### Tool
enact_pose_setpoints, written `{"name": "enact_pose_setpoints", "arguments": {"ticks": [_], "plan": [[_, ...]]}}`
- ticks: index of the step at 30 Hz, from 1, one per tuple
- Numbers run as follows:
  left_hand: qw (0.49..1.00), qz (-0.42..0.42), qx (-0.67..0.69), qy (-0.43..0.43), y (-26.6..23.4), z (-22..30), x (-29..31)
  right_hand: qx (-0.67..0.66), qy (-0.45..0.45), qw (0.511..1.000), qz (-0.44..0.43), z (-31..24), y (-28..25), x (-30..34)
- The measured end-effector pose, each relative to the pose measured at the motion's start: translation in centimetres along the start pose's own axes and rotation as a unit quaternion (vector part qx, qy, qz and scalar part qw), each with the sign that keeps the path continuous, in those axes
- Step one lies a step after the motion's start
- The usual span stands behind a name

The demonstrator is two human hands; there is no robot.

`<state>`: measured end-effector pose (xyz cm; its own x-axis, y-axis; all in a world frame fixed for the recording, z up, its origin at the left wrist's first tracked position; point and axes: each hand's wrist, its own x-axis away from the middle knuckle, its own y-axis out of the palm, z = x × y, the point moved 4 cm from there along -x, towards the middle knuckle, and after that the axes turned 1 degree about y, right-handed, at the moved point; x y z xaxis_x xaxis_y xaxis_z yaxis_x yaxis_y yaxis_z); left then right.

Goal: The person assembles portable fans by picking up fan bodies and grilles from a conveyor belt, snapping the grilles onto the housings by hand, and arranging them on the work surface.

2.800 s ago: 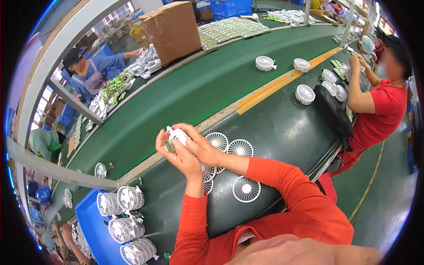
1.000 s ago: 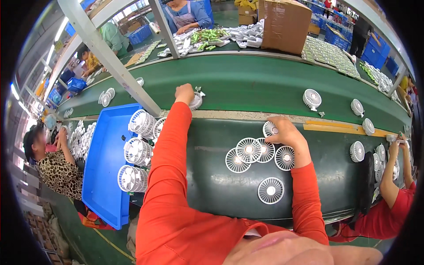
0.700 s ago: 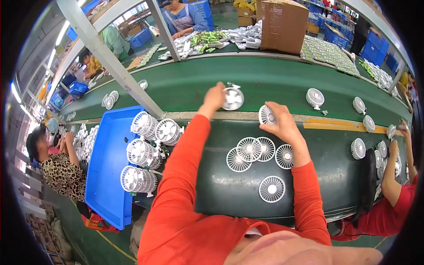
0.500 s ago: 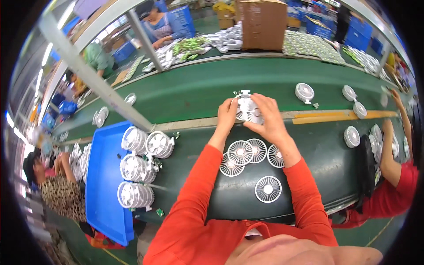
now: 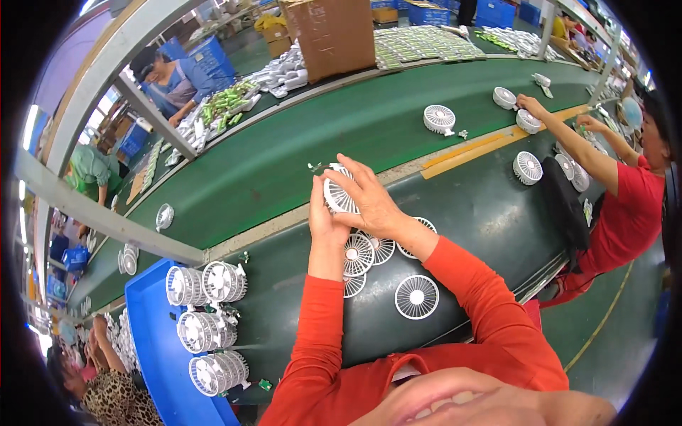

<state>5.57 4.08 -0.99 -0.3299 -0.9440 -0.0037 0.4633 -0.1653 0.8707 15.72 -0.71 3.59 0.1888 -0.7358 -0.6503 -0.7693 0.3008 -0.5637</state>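
Over the near edge of the green belt I hold a small white fan head (image 5: 339,195) between both hands. My left hand (image 5: 324,221) cups it from the left and below. My right hand (image 5: 374,204) lies across its front, with the fingers over the top and the thumb at the lower edge. A slatted round grille shows on the fan's front, and a small green circuit board (image 5: 317,167) sticks out beyond the fingertips. Just under my hands are several loose white grilles, partly overlapping, and one grille (image 5: 417,297) lies apart nearer me.
Left on the dark worktop stand stacked fan heads (image 5: 213,330) beside a blue tray (image 5: 153,341). A white fan (image 5: 439,119) sits on the green belt (image 5: 284,135). At right, a co-worker in a red sleeve (image 5: 632,192) touches another fan (image 5: 528,121). A metal post (image 5: 106,213) crosses at left.
The view has swung right. My hands have closed in around the fan head, the right now laid over its grille. The co-worker's hand at right has reached to a fan on the belt.
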Motion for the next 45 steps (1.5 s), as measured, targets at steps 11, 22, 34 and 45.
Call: {"name": "enact_pose_setpoints", "arguments": {"ticks": [11,22,34,45], "plan": [[0.774,0.055,-0.465,0.425,4.4,1.1,3.9,-0.413,0.116,0.903,0.016,-0.2,2.1,-0.8],[0.709,0.018,-0.643,0.288,-1.7,1.4,-0.8,-0.131,0.269,0.942,0.151,13.9,-2.5,0.9],[0.784,0.103,-0.561,0.244,-6.7,2.5,-2.0,-0.062,0.053,0.932,-0.352,-0.9,0.0,0.0],[0.879,0.112,-0.409,0.215,-6.6,2.6,-2.0,0.084,0.047,0.924,-0.369,-1.3,3.0,3.2]]}}
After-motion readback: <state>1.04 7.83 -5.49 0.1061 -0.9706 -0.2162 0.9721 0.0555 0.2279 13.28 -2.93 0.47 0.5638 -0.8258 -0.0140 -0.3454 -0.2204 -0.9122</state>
